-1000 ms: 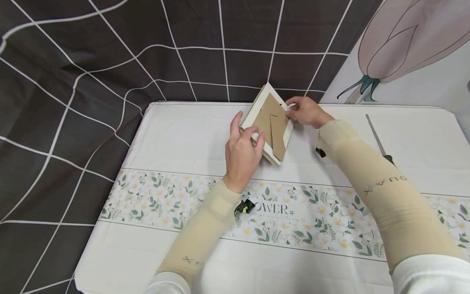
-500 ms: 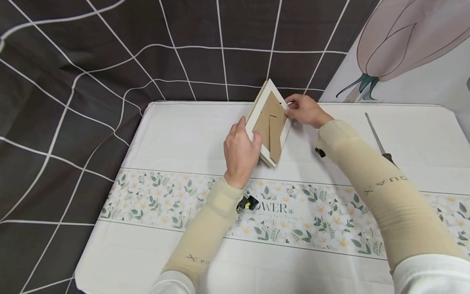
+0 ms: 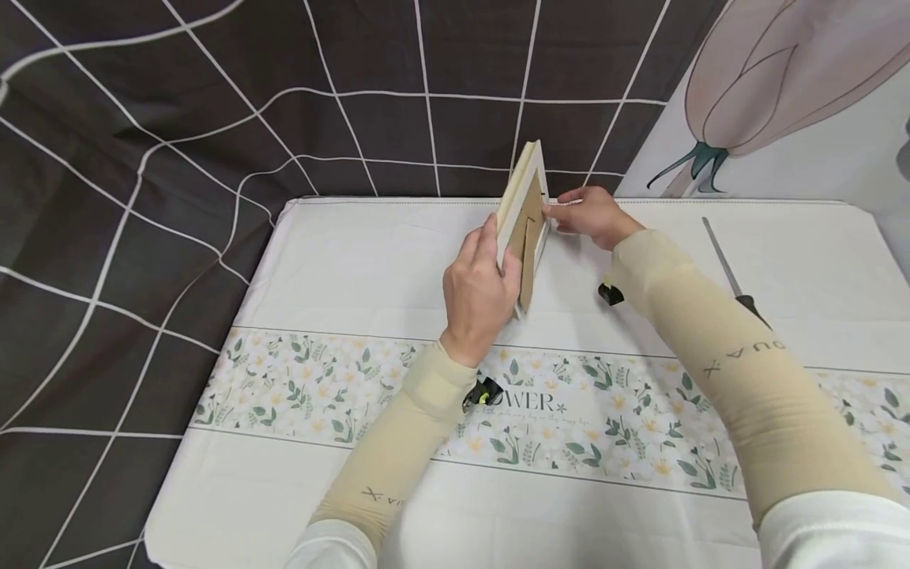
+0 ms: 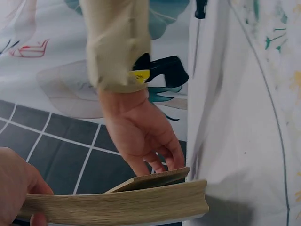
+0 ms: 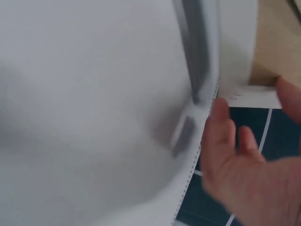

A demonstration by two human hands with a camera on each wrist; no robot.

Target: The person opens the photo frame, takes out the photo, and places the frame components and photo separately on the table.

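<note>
A picture frame (image 3: 528, 207) with a white border and brown backing board stands tilted near the table's far edge, its back facing right. My left hand (image 3: 478, 288) grips its near left side, thumb on the back and fingers along the outer edge. On the backing, a cardboard stand leg (image 3: 528, 269) juts out slightly. In the left wrist view, the pale wooden edge (image 4: 117, 207) shows between us. My right hand (image 3: 597, 217) is at the frame's right side; in the right wrist view its thumb (image 5: 288, 96) touches the backing while the fingers lie spread by the border.
A long thin metal tool with a dark handle (image 3: 746, 302) lies on the white tablecloth (image 3: 355, 261), right of the frame. A dark gridded curtain (image 3: 377, 126) hangs behind the far edge. A printed floral band (image 3: 313, 371) crosses the table.
The frame has turned from showing its back broadly to nearly edge-on. My left hand has shifted from fingertips on its lower left corner to a grip on its side; my right hand has barely moved.
</note>
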